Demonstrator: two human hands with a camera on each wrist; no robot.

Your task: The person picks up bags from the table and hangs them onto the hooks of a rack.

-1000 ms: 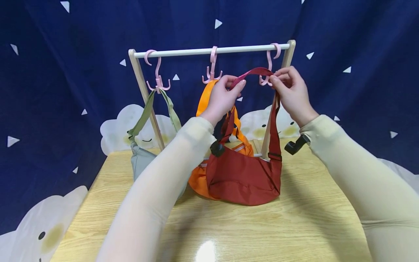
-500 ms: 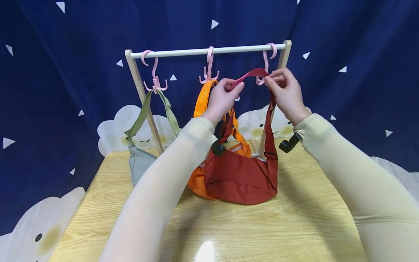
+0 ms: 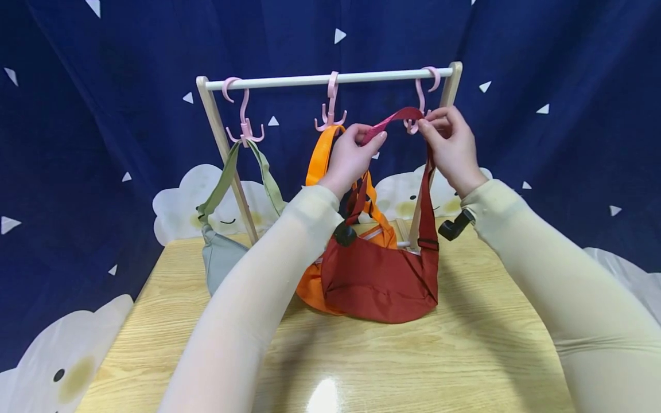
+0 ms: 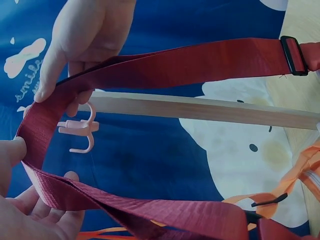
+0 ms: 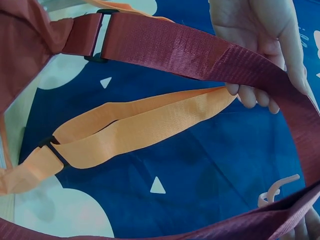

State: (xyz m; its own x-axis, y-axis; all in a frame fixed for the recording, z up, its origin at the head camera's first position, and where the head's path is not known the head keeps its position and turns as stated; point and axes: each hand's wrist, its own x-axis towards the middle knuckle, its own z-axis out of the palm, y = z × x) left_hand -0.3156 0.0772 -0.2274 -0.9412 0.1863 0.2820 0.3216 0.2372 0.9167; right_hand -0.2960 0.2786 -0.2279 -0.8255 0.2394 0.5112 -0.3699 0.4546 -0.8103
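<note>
Webbing strap [image 3: 395, 116] of the red bag [image 3: 381, 282], which rests limp and light near the tabletop's [image 3: 465, 355] far edge under the rack [image 3: 330, 79], is pinched by left hand [image 3: 352, 154] and right hand [image 3: 450, 146], probably best gripped there.

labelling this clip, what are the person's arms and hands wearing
Both arms are covered to the wrist in snug, plain cream sleeves. The left hand and right hand are bare, with no gloves or rings visible. A small black camera mount sits at each wrist.
</note>
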